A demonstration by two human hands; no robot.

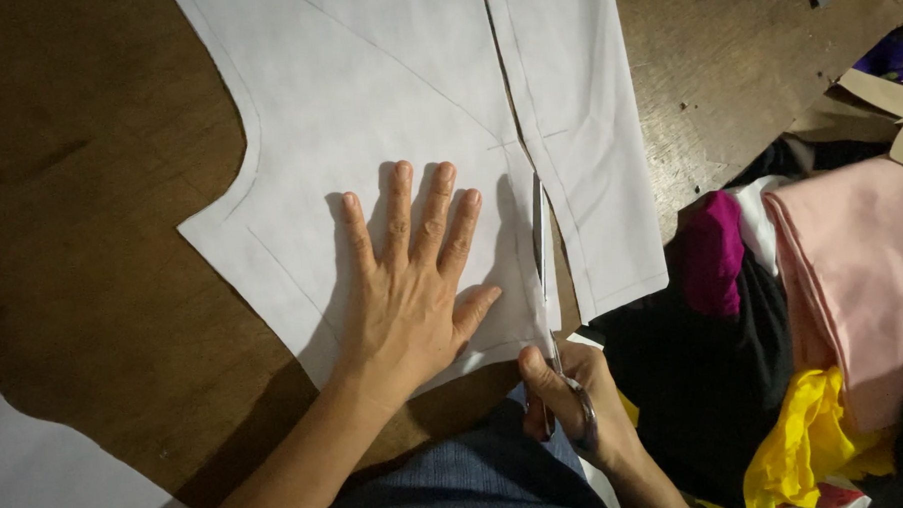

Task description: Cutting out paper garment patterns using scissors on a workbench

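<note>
Wood table (102,286), left hand (413,285) flat on white fabric (366,97), right hand (577,400) gripping scissors (541,251)

Setting was a tailoring workshop. A worn wooden worktable (91,247) carried marked white cloth (386,96) under scissors (545,281). Heaped coloured fabrics (833,291) lay alongside.

Your left hand (413,295) lies on smooth, matt white cloth (367,117); your right hand (577,400) holds shiny metal scissors (545,281). The table (91,247) is dark, worn wood. At three o'clock, soft matt fabrics (842,270) pile up.
</note>
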